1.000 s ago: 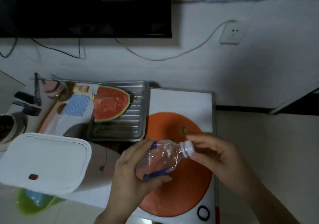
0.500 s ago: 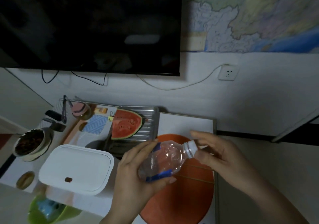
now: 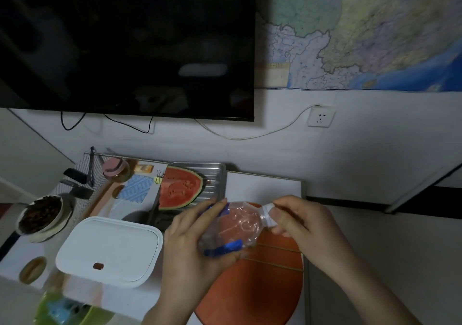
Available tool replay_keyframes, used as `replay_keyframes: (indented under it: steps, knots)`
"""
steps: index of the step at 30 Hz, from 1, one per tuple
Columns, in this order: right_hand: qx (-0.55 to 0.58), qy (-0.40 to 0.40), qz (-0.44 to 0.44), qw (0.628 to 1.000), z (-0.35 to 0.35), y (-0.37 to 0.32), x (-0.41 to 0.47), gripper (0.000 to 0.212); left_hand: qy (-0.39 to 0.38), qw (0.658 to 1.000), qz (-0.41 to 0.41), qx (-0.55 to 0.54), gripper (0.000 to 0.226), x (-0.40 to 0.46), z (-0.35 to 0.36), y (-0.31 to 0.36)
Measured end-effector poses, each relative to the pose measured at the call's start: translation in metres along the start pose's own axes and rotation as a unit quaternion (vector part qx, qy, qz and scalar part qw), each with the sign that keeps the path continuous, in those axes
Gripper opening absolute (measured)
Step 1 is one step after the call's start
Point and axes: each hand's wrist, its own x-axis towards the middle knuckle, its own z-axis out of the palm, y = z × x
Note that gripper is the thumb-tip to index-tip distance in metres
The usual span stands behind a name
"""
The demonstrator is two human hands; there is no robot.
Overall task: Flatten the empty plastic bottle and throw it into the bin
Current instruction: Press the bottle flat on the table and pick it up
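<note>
Left hand (image 3: 192,244) wrapped the clear plastic bottle (image 3: 232,227) body, held sideways between both hands; right hand (image 3: 302,224) pinched its white cap (image 3: 268,214). White lidded container (image 3: 107,249) sat left of them.

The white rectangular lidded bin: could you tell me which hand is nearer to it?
Left. The left hand grips the bottle just beside the bin; the right hand is farther off, at the cap.
</note>
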Motion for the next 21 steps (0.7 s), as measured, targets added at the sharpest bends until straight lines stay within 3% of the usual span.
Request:
replay_keyframes:
  steps: [5,14,21]
  knots:
    - [0.034,-0.078,-0.027,0.996,-0.018,-0.004,-0.004,0.052,-0.023,0.998,-0.04,-0.048,0.083,-0.006,-0.005,-0.002]
    - [-0.014,-0.004,-0.055,0.998,0.004,-0.001,-0.015,0.053,0.013,0.998,0.007,0.056,0.086,-0.013,-0.005,0.003]
    - [0.031,-0.055,-0.058,0.996,-0.005,0.0,-0.015,0.054,-0.031,0.994,-0.062,-0.088,0.089,-0.016,-0.013,-0.002]
